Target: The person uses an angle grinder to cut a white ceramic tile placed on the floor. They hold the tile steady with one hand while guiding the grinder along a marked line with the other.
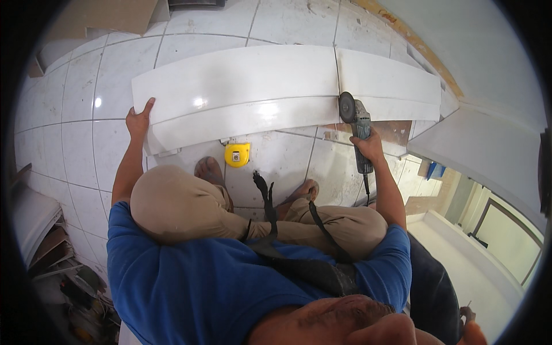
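Observation:
A long glossy white panel (241, 75) with a stepped front edge lies across the floor before me. My left hand (139, 119) grips its left end, thumb over the top and fingers at the edge. In my right hand (368, 145) is an angle grinder (361, 129), its fingers wrapped round the body. The grinder's dark disc (347, 107) is at a narrow dark cut line that crosses the panel right of its middle; whether it touches is hard to tell. Just in front of the panel sits a yellow tape measure (237, 154), near my foot.
White floor tiles (63, 149) surround the panel. The grinder's cord (367, 185) runs down toward my right knee. A brown board (391, 133) lies partly under the panel. At lower right is another person's hand (468, 315). Clutter (80, 293) fills the lower left.

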Available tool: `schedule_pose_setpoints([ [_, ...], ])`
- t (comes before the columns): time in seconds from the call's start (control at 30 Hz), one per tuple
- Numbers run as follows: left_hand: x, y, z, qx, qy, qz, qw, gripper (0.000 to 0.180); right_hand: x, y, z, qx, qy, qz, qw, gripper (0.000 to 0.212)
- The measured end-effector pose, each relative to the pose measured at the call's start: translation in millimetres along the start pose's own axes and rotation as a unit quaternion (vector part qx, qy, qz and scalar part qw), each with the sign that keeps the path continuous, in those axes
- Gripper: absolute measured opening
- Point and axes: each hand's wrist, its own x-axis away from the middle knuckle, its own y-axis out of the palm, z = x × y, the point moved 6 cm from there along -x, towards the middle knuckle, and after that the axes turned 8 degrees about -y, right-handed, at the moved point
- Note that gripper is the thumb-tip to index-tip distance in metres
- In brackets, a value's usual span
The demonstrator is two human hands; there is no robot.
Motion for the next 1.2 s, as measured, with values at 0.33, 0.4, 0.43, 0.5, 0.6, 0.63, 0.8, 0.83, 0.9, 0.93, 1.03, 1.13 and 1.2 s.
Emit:
schedule_pose_setpoints([
  [0.33,0.6,1.2,-0.1,0.024,-0.006,-0.020,1.000,0.083,-6.7,-4.2,-17.0,0.014,0.003,0.000,1.000,0.065],
  [0.4,1.2,2.1,0.0,0.027,-0.009,-0.023,0.999,0.084,-6.5,-3.7,-14.9,0.008,0.006,-0.002,1.000,0.065],
  [0.43,1.7,1.5,1.2,0.016,-0.006,-0.013,1.000,0.084,-6.1,-3.2,-12.9,0.006,0.007,-0.003,1.000,0.065],
  [0.5,2.3,-1.6,3.3,-0.007,0.001,0.007,1.000,0.086,-4.7,-1.8,-11.7,-0.001,0.013,-0.007,1.000,0.065],
  [0.6,1.4,1.6,-2.3,0.048,-0.001,-0.026,0.998,0.088,-0.5,-1.1,-12.3,-0.005,0.015,-0.008,1.000,0.066],
  [0.63,2.0,0.6,-2.0,0.035,-0.003,-0.017,0.999,0.088,0.7,-1.0,-10.9,0.003,0.009,-0.006,1.000,0.066],
  [0.8,9.0,-1.6,12.2,0.014,-0.019,-0.039,0.999,0.103,3.7,1.5,3.1,0.002,0.003,0.005,1.000,0.065],
  [0.83,10.3,-3.4,12.7,0.015,-0.011,-0.028,0.999,0.097,3.0,1.5,1.4,0.008,-0.003,0.008,1.000,0.065],
  [0.9,12.2,-5.1,14.4,0.017,0.005,-0.006,1.000,0.086,0.5,1.0,-0.4,0.013,-0.010,0.010,1.000,0.064],
  [0.93,10.4,-4.2,11.3,0.020,0.004,-0.010,1.000,0.086,-1.8,0.7,-0.8,0.013,-0.012,0.010,1.000,0.064],
  [1.03,7.5,-2.0,6.3,0.028,0.002,-0.017,0.999,0.084,-4.1,0.3,-4.9,0.002,-0.009,0.005,1.000,0.064],
  [1.13,9.2,-2.8,9.7,0.023,0.005,-0.011,1.000,0.084,-5.2,-0.3,-5.5,0.008,-0.005,0.006,1.000,0.063],
  [1.2,7.5,-3.3,9.4,0.003,0.005,-0.007,1.000,0.084,-6.5,0.1,-4.6,0.010,-0.002,0.007,1.000,0.062],
])
